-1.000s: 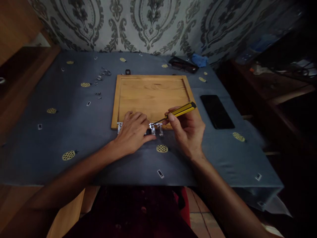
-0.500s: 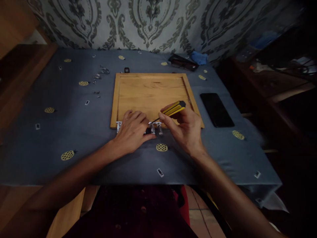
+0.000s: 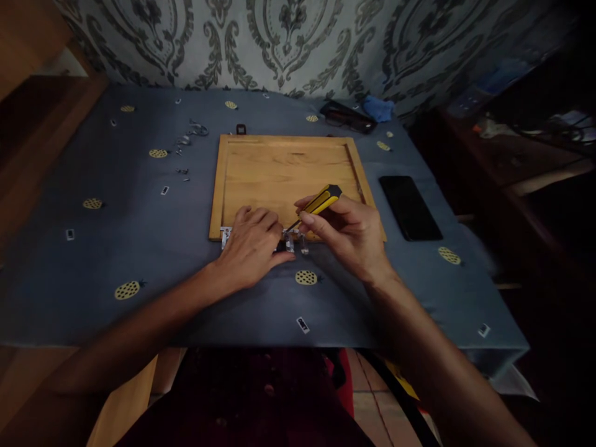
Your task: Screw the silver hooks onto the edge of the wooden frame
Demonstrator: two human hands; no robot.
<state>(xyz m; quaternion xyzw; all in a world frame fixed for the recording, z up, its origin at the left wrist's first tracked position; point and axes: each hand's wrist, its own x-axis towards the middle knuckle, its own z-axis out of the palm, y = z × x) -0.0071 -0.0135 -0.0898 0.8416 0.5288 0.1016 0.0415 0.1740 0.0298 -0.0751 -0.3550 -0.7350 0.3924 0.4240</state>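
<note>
Patterned wall covering point(image 3: 286, 40) backs a cloth-covered table point(image 3: 261, 313). At the table's middle lies a wooden panel point(image 3: 288, 171), shiny metal fittings point(image 3: 290, 242) along its near edge. The left hand point(image 3: 251, 248) bends over these, thumb apart; whether it grips anything, I cannot tell. The right hand point(image 3: 356, 236) pinches a yellow screwdriver point(image 3: 321, 201), tip at the fittings. They look positioned, but work on them seems unfinished: loose metal bits point(image 3: 182, 171) remain left of the panel. Near the table's right edge rests a phone point(image 3: 410, 208); glasses point(image 3: 349, 119) sit by the far right corner.
</note>
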